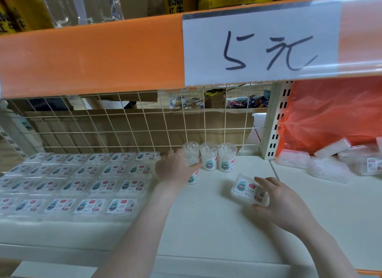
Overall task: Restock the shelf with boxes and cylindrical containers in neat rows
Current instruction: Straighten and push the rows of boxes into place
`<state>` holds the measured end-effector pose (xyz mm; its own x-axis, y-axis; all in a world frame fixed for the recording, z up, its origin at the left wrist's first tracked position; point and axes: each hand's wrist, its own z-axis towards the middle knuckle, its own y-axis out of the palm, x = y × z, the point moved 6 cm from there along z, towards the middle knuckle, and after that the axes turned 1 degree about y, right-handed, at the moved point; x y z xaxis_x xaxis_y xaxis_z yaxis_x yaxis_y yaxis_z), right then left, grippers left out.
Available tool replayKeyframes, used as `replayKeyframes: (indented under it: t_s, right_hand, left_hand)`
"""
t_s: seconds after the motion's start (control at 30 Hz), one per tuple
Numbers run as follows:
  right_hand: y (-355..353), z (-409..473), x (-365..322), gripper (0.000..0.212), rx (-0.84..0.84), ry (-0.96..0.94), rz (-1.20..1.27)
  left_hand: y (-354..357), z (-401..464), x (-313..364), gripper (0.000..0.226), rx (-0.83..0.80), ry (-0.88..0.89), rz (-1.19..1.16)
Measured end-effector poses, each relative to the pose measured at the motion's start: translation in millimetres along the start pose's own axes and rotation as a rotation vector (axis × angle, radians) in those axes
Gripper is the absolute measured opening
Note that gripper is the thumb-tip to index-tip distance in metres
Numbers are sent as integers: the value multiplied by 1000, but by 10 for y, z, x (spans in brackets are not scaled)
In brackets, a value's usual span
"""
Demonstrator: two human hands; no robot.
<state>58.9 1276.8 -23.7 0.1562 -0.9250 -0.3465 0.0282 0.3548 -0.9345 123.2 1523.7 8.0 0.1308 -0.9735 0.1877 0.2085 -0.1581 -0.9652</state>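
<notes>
Cylindrical container (193,164): clear plastic tub with a printed label low on its wall, standing upright at the far middle of the shelf (206,219), leftmost beside two matching tubs (218,159) against the wire grid back (124,122). Contents look like cotton swabs, so likely very light; thin, smooth wall, probably slippery and easily tipped. Best taken round the mid-body, not by the lid.
Left hand (175,170): fingers curled round this tub, gripping its side.
Flat box (249,190): clear, labelled, rigid-looking and probably light; near right of the tubs, tilted. Best held by its long edges.
Right hand (279,201): pinches the box, thumb on the near edge, fingers over the top.
Stocked boxes (82,184): neat rows at left.
Loose boxes (341,161): heaped far right, before an orange bag (330,116).
</notes>
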Motion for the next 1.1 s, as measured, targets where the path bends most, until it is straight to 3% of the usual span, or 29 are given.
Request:
replayKeyframes:
  t_s: [0.17, 0.53, 0.67, 0.8, 1.1]
  right_hand:
    - [-9, 40, -9, 74, 3, -5, 12]
    - [-118, 194, -204, 75, -1, -163, 43]
    - [-20, 203, -370, 76, -59, -279, 63]
    - [107, 169, -613, 76, -84, -355, 88]
    - [531, -85, -1465, 74, -84, -387, 112]
  left_hand:
    - [-26, -33, -93, 58, 28, 10, -54]
    - [-251, -407, -437, 18, 313, -14, -62]
    - [-253, -694, -696, 23, 357, -42, 3]
    - [-298, -1040, -1071, 26, 367, -191, -16]
    - [-391, -1468, -2204, 37, 341, -362, -120]
